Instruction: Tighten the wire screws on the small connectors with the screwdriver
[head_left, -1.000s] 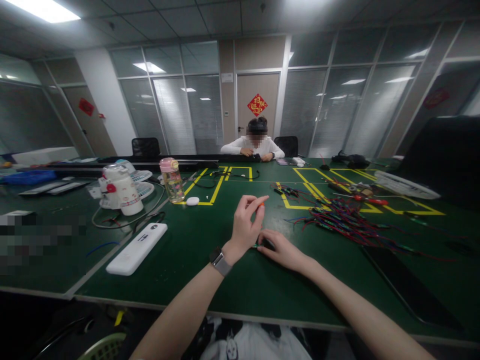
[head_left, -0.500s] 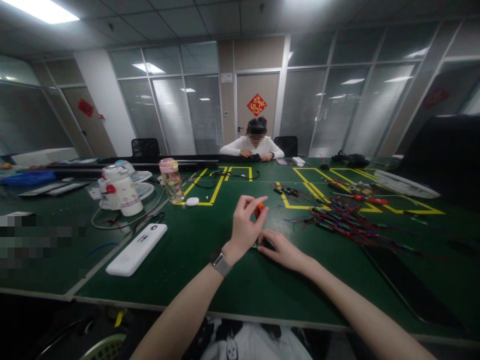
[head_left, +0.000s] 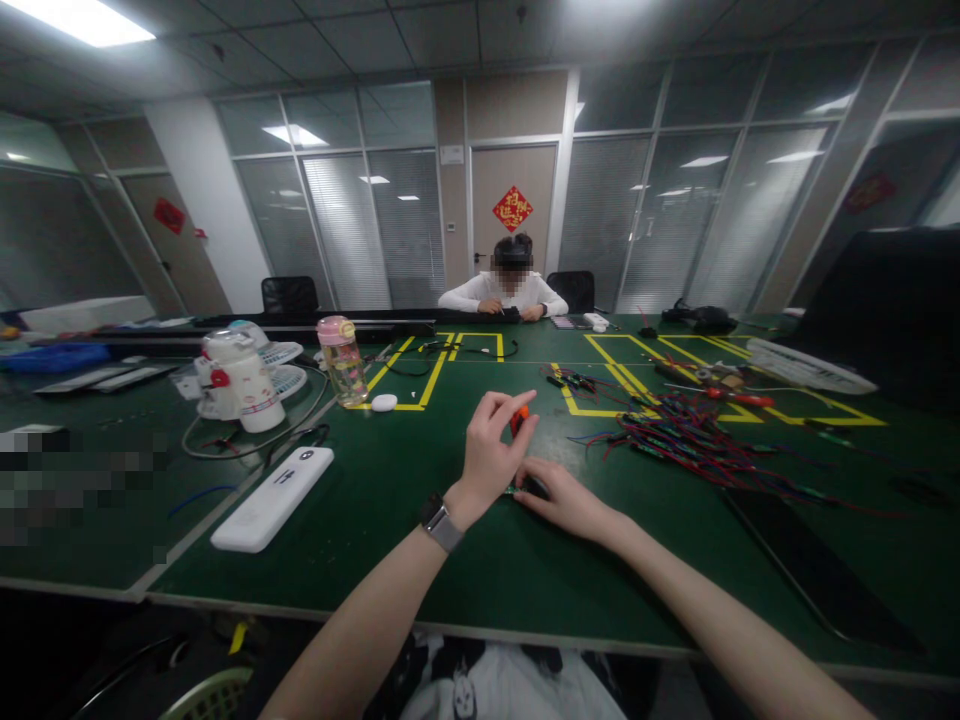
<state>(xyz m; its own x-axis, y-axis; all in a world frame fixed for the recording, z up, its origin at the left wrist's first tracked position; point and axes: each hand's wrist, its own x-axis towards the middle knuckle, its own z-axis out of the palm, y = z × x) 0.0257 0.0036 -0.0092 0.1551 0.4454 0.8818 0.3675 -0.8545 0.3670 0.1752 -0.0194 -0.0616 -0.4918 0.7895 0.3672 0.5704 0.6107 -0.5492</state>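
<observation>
My left hand point(head_left: 491, 445), a watch on its wrist, is raised just over the table in the middle. Its fingers and thumb close around a small orange-and-black object point(head_left: 519, 420), whose kind is mostly hidden. Below and to the right, my right hand point(head_left: 562, 497) rests on the green tabletop with its fingers curled. At its fingertips a bit of a small green circuit board point(head_left: 511, 491) shows, pressed near the table. A dark shape lies under the right fingers; I cannot make it out.
To the right lies a tangle of red and blue wires with green boards point(head_left: 682, 435), beside a dark flat panel point(head_left: 817, 570). At left are a white power bank point(head_left: 274, 500), a white bottle point(head_left: 247, 385) and a pink-lidded bottle point(head_left: 343, 362). Another person point(head_left: 510, 285) sits across the table.
Both hands keep nearly the same pose and place. Across the table, the other person's hand has shifted slightly.
</observation>
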